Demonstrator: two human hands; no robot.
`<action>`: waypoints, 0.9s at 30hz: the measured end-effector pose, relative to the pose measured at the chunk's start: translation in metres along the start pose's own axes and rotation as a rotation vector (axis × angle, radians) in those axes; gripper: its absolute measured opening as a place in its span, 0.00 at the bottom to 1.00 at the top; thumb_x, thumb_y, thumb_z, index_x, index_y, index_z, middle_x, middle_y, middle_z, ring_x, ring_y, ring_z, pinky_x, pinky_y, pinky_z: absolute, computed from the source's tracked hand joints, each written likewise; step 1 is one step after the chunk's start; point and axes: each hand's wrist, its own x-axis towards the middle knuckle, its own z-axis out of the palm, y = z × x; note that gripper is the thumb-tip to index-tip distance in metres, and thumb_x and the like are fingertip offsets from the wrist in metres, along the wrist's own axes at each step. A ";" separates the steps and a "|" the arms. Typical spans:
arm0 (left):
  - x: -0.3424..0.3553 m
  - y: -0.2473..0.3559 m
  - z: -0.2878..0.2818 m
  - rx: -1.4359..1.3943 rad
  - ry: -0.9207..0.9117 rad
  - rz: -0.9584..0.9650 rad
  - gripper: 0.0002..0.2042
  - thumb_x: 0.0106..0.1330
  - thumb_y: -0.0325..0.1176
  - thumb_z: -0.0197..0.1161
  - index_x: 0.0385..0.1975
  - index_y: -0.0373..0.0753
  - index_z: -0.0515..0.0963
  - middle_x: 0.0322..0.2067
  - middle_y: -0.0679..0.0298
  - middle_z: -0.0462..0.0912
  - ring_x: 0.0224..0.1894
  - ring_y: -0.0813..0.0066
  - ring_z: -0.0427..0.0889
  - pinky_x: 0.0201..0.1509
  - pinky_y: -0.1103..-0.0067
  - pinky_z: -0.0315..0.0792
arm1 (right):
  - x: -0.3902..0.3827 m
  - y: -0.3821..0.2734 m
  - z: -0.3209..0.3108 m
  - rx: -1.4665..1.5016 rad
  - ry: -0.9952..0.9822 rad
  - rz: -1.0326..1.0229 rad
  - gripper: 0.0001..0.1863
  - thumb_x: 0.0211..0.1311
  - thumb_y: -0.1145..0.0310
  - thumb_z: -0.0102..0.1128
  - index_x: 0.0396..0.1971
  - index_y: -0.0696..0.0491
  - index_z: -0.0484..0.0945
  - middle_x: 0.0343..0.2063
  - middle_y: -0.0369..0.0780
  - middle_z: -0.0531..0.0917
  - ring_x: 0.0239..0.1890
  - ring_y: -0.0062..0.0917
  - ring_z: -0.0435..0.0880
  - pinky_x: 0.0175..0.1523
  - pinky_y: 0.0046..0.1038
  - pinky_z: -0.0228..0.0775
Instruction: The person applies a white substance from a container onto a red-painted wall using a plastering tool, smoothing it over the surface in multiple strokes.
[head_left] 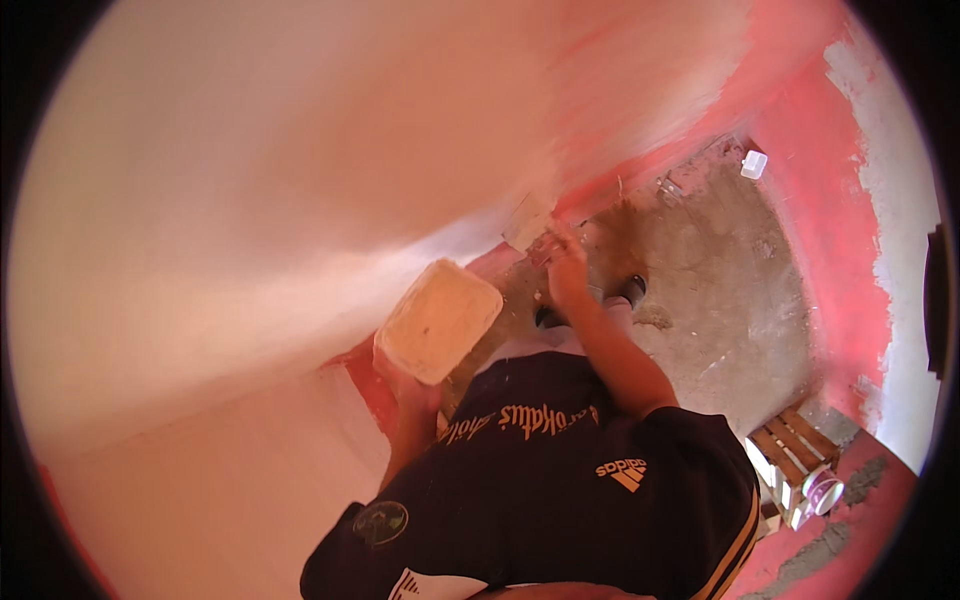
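Note:
My left hand (405,385) is closed under and around the lower side of a rounded rectangular tub (438,320), which appears full of pale putty. The tub tilts close to the wall on my left. My right hand (562,265) is closed around the handle of a putty knife (527,222). Its broad, pale-smeared blade lies at the low part of the wall (400,130), where a whitish coat meets pink paint. Whether the blade touches the wall I cannot tell. My right fingers are partly blurred.
My shoes (630,290) stand on a stained concrete floor (740,280). A small white container (754,164) sits far right by the pink wall (820,190). At the lower right are a wooden crate (795,445) and a purple-and-white bucket (823,492).

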 end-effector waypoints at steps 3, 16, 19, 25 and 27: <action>-0.004 -0.009 -0.008 -0.095 -0.081 -0.028 0.30 0.75 0.56 0.35 0.65 0.39 0.63 0.62 0.58 0.70 0.63 0.60 0.71 0.67 0.67 0.67 | -0.018 -0.105 0.005 0.410 -0.028 0.175 0.16 0.70 0.73 0.51 0.56 0.55 0.71 0.36 0.41 0.82 0.37 0.29 0.82 0.38 0.29 0.74; 0.016 -0.054 0.038 -0.248 -0.116 -0.291 0.32 0.72 0.60 0.40 0.66 0.41 0.62 0.64 0.59 0.67 0.65 0.62 0.68 0.68 0.66 0.64 | -0.024 -0.113 -0.132 0.329 0.218 0.089 0.12 0.68 0.75 0.54 0.50 0.56 0.73 0.37 0.37 0.78 0.37 0.27 0.80 0.42 0.31 0.75; 0.015 -0.063 0.036 -0.108 -0.167 -0.208 0.30 0.72 0.56 0.46 0.64 0.38 0.63 0.60 0.57 0.71 0.61 0.65 0.72 0.63 0.68 0.70 | -0.016 -0.064 -0.167 0.327 0.330 0.170 0.12 0.68 0.75 0.54 0.50 0.55 0.74 0.35 0.36 0.78 0.34 0.25 0.79 0.39 0.29 0.74; -0.001 -0.092 0.076 0.472 -0.304 0.106 0.31 0.70 0.53 0.55 0.62 0.34 0.63 0.58 0.54 0.71 0.59 0.68 0.72 0.60 0.70 0.72 | 0.058 0.042 -0.231 0.048 0.343 0.206 0.11 0.69 0.73 0.50 0.49 0.54 0.76 0.24 0.28 0.69 0.23 0.13 0.67 0.27 0.17 0.58; 0.004 -0.101 0.094 0.541 -0.248 0.054 0.31 0.71 0.55 0.52 0.62 0.34 0.63 0.58 0.55 0.71 0.59 0.68 0.73 0.60 0.70 0.73 | 0.107 0.055 -0.256 0.130 0.357 0.076 0.14 0.69 0.75 0.49 0.52 0.55 0.76 0.24 0.27 0.68 0.24 0.12 0.66 0.28 0.17 0.59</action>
